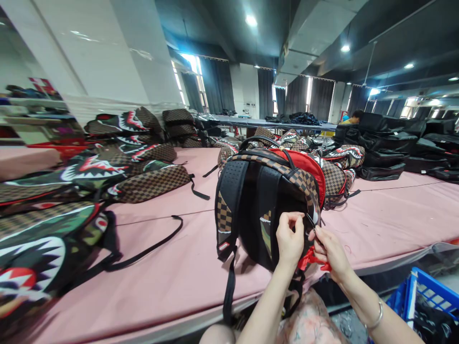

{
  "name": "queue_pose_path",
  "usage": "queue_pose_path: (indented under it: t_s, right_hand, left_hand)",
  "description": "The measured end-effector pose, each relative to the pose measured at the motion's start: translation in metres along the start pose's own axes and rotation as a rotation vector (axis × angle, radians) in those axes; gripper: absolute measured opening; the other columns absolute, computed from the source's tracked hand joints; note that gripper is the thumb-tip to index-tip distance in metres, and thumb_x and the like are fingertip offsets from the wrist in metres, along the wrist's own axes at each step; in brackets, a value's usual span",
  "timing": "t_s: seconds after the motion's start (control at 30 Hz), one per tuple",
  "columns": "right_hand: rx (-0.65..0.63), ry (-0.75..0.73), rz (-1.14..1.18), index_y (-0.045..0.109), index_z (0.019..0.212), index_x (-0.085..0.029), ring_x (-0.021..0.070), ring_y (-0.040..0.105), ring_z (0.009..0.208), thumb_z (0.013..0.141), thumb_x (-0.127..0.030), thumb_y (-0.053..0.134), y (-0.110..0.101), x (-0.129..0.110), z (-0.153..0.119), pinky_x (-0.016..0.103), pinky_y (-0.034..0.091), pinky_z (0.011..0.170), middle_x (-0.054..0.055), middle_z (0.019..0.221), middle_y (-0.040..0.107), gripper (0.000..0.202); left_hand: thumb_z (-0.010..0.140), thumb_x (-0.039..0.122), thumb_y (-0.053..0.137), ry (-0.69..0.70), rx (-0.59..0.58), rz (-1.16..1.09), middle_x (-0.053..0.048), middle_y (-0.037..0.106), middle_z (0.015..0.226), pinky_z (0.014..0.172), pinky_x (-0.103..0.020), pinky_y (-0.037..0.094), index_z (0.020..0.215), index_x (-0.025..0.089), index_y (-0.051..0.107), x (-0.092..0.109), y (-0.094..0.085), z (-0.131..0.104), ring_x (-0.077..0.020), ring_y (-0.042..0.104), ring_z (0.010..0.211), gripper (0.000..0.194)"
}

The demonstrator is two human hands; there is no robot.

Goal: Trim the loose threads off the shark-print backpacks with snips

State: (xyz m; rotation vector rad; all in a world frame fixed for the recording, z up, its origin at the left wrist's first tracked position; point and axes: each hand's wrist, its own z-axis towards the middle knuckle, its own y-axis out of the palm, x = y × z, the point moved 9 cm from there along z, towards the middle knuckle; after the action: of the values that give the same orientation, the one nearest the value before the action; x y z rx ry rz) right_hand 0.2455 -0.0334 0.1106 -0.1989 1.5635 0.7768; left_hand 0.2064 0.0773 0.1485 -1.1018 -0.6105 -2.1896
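Note:
A black and brown checkered backpack (pixel 258 205) stands at the near edge of the pink table, its straps facing me and its red-lined flap (pixel 307 167) open. At its right side, my left hand (pixel 291 236) is closed in a pinch; what it holds is too small to name. Just right of it, my right hand (pixel 328 251) grips small dark scissors (pixel 311 220) whose tips point up and left by the bag's edge. Red material (pixel 311 259) hangs between and below my hands.
Camouflage and checkered bags with shark-teeth prints (pixel 93 169) are piled at the left. More bags lie behind the backpack. Black bags (pixel 383 143) are stacked at the back right. A blue crate (pixel 430 291) stands below the table edge at the right.

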Motion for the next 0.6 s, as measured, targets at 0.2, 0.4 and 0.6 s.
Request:
queue_pose_path:
  t_s: [0.2, 0.4, 0.6]
  right_hand:
    - [-0.002, -0.008, 0.024, 0.049, 0.068, -0.015, 0.0009, 0.01, 0.038, 0.071, -0.055, 0.059, 0.0, 0.0, 0.005, 0.013, 0.009, 0.033, -0.012, 0.044, 0.02, 0.041]
    - [-0.049, -0.039, 0.045, 0.046, 0.067, -0.016, 0.0014, 0.009, 0.039, 0.072, -0.052, 0.06, 0.002, 0.007, 0.008, 0.014, 0.009, 0.034, -0.013, 0.045, 0.016, 0.038]
    - [-0.002, -0.238, -0.047, 0.05, 0.071, -0.016, 0.0038, 0.019, 0.041, 0.08, -0.052, 0.051, -0.01, -0.023, -0.001, 0.017, 0.018, 0.037, -0.009, 0.048, 0.025, 0.037]
  left_hand:
    - [0.079, 0.024, 0.051, -0.023, 0.0, -0.046, -0.003, 0.059, 0.076, 0.074, -0.029, 0.045, 0.071, 0.017, 0.05, 0.003, -0.001, 0.003, -0.0152, 0.058, 0.077, 0.01]
    - [0.079, 0.024, 0.051, -0.053, 0.007, -0.087, -0.004, 0.06, 0.079, 0.076, -0.031, 0.046, 0.071, 0.017, 0.049, 0.002, -0.004, 0.001, -0.0158, 0.06, 0.08, 0.011]
    - [0.086, 0.027, 0.041, 0.087, -0.308, -0.001, -0.006, 0.061, 0.073, 0.074, -0.033, 0.047, 0.067, 0.017, 0.053, 0.044, -0.003, 0.0, -0.0178, 0.06, 0.078, 0.025]
